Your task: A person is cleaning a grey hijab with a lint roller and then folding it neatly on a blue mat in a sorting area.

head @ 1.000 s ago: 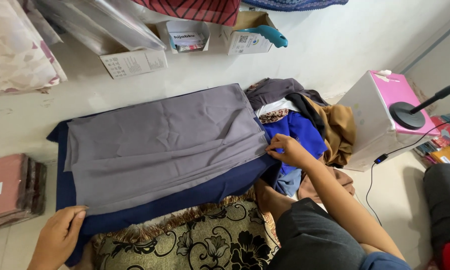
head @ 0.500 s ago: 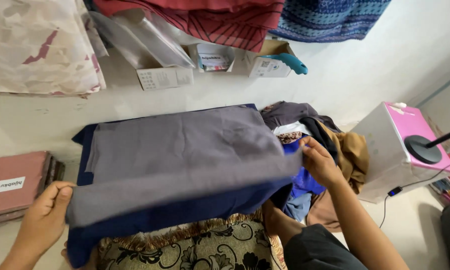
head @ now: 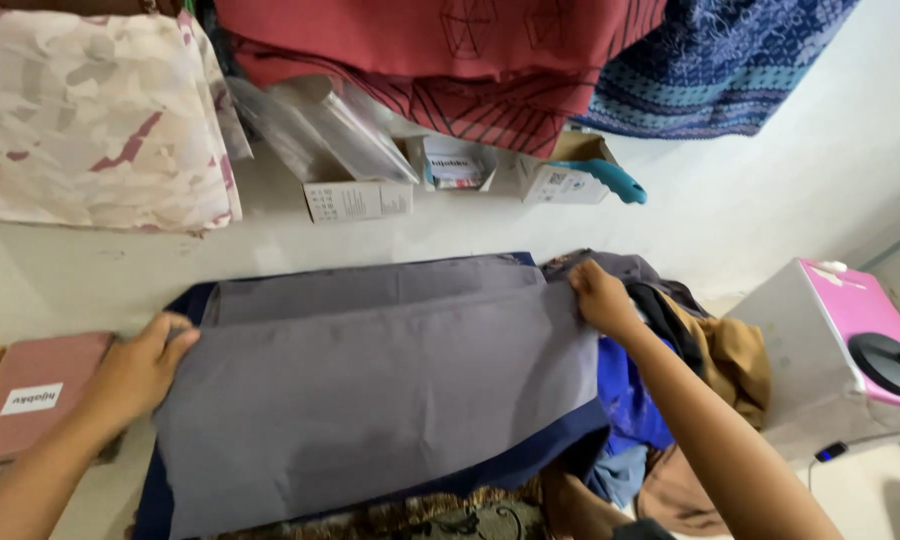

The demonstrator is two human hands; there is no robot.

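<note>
Stretching between both closed grips, left hand [head: 135, 368] and right hand [head: 600, 298]: grey cloth [head: 380, 390].

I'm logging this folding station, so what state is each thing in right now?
Grey cloth: folded over, held at both far corners.
Navy cloth: spread flat underneath the grey one.
Left hand: grip shut on the grey cloth.
Right hand: grip shut on the grey cloth.
Clothes heap: jumbled, unfolded.
Cardboard boxes: open.
Pink packets: stacked, sealed.
</note>
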